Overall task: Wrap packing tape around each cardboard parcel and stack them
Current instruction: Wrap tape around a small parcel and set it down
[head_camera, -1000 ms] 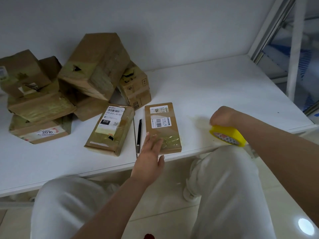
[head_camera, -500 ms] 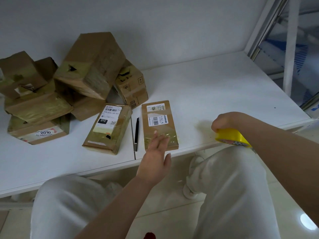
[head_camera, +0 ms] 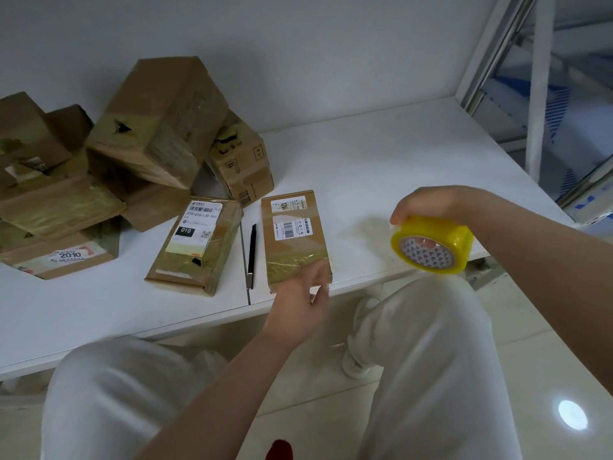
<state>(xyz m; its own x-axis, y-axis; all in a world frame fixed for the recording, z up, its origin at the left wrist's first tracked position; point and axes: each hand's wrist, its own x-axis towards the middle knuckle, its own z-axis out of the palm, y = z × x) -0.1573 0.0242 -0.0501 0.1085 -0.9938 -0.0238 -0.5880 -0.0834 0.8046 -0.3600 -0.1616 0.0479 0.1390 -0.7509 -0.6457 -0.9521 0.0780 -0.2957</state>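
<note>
Your right hand (head_camera: 428, 204) grips the tape roll (head_camera: 433, 244) above the table (head_camera: 381, 167) edge — core facing you. Parcel (head_camera: 293, 237) lies flat near the front edge, long axis running away from you. Your left hand (head_camera: 298, 303) — fingers loose, blurred — at its near end; contact unclear.

A flat brown parcel (head_camera: 295, 239) (labels up, partly taped) lies at the table edge; yellow tape roll (head_camera: 432, 244) is held above.
</note>
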